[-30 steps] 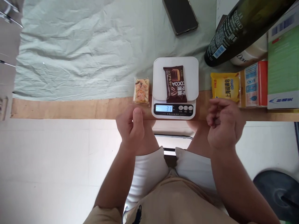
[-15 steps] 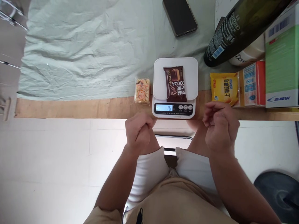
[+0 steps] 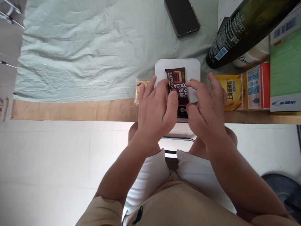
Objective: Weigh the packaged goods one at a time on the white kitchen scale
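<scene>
Both the left hand (image 3: 155, 113) and the right hand (image 3: 208, 110) have been moved forward and inward over the scale (image 3: 194, 67) since the earlier frame, where they were held loosely curled near the table's wooden edge (image 3: 75, 110). No shift of the cocoa packet (image 3: 176, 77) on the scale's white plate can be made out.

From the head view, the cocoa packet is seen lying flat between the hands, to the right of the left hand and to the left of the right hand. Its long axis is pointed away from the body, with the near end slanted slightly rightward. Its left side is partly covered by the left thumb, so the left hand is judged marginally nearer; the right index fingertip is held at the right edge. Both hands are open, fingers parted and bent; whether the wrapper is touched cannot be told. Most of the scale's display is hidden by the left hand, as is part of the biscuit packet (image 3: 140, 86) just beside the scale. Beyond the right hand, a yellow packet (image 3: 231, 89) is partly covered.
</scene>
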### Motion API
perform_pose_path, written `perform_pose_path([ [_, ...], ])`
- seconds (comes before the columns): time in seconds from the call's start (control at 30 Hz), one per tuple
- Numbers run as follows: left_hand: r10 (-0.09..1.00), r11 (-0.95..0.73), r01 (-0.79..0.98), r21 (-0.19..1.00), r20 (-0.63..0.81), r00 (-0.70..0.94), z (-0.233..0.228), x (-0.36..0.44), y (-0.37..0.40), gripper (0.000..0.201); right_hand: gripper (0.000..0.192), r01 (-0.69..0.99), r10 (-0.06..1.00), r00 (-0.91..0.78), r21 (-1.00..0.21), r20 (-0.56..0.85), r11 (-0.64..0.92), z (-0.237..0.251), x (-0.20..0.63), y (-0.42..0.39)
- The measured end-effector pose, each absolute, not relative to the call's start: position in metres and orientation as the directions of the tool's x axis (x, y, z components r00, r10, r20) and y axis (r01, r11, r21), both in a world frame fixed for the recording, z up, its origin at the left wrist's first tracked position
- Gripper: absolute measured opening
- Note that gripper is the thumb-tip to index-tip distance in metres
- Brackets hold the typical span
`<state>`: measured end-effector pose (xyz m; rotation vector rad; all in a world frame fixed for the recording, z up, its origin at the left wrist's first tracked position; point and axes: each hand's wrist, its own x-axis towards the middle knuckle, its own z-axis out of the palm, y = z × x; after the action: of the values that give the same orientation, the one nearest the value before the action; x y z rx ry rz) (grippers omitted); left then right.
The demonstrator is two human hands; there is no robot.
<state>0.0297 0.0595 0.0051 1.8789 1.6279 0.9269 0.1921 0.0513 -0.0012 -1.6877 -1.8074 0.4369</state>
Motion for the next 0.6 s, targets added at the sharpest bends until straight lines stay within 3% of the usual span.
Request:
perform_pose_path([
  [0.17, 0.975, -0.196, 0.635, 0.747, 0.215, 0.048, 0.001, 0.035, 0.052, 0.075, 0.059, 0.735, 0.994, 0.003, -0.674, 0.113, 0.074, 0.003, 0.192, 0.049],
  [0.3, 0.971, -0.218, 0.596, 0.773, 0.232, 0.054, 0.005, 0.033, 0.035, 0.074, 0.058, 0.714, 0.979, 0.016, -0.687, 0.204, 0.131, 0.005, 0.181, 0.043],
  [0.47, 0.943, -0.176, 0.582, 0.794, 0.305, -0.131, 0.008, 0.006, 0.020, 0.073, 0.064, 0.701, 0.961, -0.129, -0.664, 0.243, 0.262, 0.008, 0.143, 0.037],
  [0.6, 0.942, -0.071, 0.563, 0.823, 0.241, -0.233, 0.003, -0.021, 0.023, 0.083, 0.067, 0.695, 0.956, -0.191, -0.657, 0.223, 0.292, 0.006, 0.111, 0.043],
])
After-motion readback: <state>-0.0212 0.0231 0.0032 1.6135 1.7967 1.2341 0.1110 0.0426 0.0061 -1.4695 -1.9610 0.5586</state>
